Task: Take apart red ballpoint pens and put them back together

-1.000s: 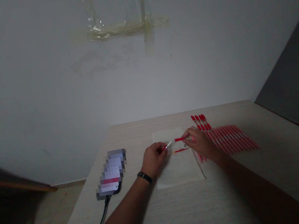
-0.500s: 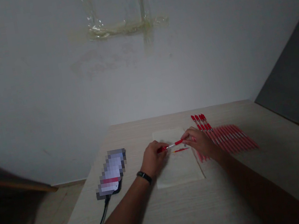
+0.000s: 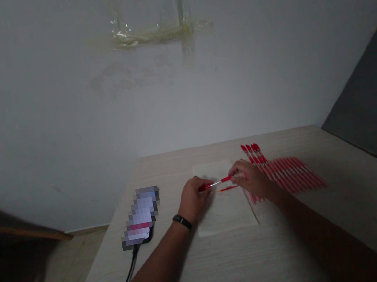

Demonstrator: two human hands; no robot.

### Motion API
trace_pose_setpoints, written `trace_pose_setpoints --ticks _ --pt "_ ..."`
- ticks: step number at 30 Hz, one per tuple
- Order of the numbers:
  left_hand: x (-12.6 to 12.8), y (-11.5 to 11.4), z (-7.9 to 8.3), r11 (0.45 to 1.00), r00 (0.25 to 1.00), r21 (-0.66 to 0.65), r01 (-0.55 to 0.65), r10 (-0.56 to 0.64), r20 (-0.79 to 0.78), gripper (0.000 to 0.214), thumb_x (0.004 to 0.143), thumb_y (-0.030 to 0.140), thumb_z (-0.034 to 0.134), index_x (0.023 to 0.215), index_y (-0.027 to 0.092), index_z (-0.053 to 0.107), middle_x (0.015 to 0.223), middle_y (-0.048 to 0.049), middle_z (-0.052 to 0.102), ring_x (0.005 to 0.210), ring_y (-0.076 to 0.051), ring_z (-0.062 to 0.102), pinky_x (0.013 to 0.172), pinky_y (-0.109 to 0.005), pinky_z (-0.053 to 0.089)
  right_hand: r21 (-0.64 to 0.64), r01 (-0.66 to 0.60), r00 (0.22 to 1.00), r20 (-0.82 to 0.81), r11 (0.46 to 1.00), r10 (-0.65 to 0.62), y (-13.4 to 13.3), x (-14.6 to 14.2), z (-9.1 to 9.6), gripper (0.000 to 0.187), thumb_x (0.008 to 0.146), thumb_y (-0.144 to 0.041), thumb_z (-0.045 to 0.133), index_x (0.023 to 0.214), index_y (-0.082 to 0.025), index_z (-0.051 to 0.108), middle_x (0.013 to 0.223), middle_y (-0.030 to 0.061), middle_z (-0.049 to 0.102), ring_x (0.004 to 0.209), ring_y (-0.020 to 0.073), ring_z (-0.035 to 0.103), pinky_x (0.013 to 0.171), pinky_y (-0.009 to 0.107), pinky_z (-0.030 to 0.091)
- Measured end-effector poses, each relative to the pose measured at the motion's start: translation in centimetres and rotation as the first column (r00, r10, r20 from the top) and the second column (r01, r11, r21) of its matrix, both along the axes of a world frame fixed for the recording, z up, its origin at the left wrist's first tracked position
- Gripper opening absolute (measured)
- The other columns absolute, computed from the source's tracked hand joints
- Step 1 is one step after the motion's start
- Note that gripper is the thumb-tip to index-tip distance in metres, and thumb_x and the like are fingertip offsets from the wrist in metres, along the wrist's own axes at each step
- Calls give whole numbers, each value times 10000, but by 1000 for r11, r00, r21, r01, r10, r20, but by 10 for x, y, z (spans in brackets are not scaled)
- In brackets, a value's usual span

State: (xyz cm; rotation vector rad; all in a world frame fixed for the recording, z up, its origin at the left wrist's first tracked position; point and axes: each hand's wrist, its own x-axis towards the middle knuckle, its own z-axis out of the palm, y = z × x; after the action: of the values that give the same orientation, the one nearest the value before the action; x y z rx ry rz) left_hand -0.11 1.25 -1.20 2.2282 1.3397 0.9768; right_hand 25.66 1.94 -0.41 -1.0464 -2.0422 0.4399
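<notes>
Between my two hands lies a red pen (image 3: 215, 183) with a clear and silver middle, held nearly level above a white sheet (image 3: 224, 219). My left hand (image 3: 194, 197) pinches its left end, and a black band circles that wrist. The fingers of my right hand (image 3: 248, 180) close on the pen's right end, which they partly hide. Just below the pen, a thin red refill with a yellowish tip (image 3: 228, 188) rests on the sheet. Beside my right hand are several red pens (image 3: 258, 155) and a row of pinkish-red pen barrels (image 3: 294, 173), partly covered by my forearm.
A phone (image 3: 142, 214) with a blurred-out screen lies at the left of the wooden table (image 3: 212, 273), a black cable (image 3: 129, 273) running from its lower end. Behind the table rises a wall (image 3: 182, 108) with tape on it. Dark wooden furniture (image 3: 8, 260) stands at the lower left.
Almost nothing differs. Both hands keep their hold on the pen, and my right fingers have shifted very slightly.
</notes>
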Motion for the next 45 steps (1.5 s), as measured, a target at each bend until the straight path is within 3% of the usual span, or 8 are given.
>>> trace_pose_setpoints --ticks 6,12,19,25,34,39,45 --pt "-1 1 -3 1000 1000 1 14 -14 -3 211 851 123 720 1021 233 782 906 -47 690 847 -180 615 761 -292 468 3 -49 998 51 999 49 5 1 -3 235 992 -244 552 762 -211 586 814 41 624 846 216 569 790 366 422" --pt "-1 1 -2 1000 1000 -1 5 -5 3 203 853 138 710 1021 227 781 891 -46 688 837 -175 614 758 -287 477 25 -58 998 16 998 57 4 3 -5 5 928 -218 629 926 -214 633 917 43 637 914 219 569 823 360 435" --pt "2 -2 4 999 1000 -32 3 -4 -18 200 847 142 713 1010 229 790 870 -51 683 834 -188 615 767 -303 482 -1 -85 991 105 996 85 3 1 2 308 1037 -312 481 760 -215 574 817 47 607 854 220 551 805 378 424" --pt "0 -1 -1 1000 1000 -25 14 -14 -2 183 863 181 715 1025 234 782 904 -52 695 865 -191 624 789 -305 491 3 -59 996 61 998 59 2 1 2 193 1005 -356 556 887 -214 613 895 55 628 907 227 563 823 375 435" --pt "2 -4 5 997 997 -45 62 -64 -34 170 878 212 703 1021 226 795 879 -55 693 818 -182 612 729 -281 467 -4 -86 987 138 996 86 1 -2 2 417 1075 -378 384 708 -218 504 757 28 548 801 204 526 777 357 410" --pt "3 -4 5 996 999 -78 46 -44 20 165 862 230 706 1009 214 778 873 -52 703 817 -187 619 727 -282 470 17 -42 994 102 999 40 0 -3 4 411 1071 -380 394 713 -222 518 759 35 561 805 212 525 752 355 405" --pt "4 -5 6 996 998 -73 47 -45 33 140 896 292 667 862 173 733 824 -49 681 771 -178 602 704 -279 450 46 -27 997 76 999 23 2 1 3 364 1061 -388 423 749 -229 521 787 45 575 820 225 528 759 371 403"
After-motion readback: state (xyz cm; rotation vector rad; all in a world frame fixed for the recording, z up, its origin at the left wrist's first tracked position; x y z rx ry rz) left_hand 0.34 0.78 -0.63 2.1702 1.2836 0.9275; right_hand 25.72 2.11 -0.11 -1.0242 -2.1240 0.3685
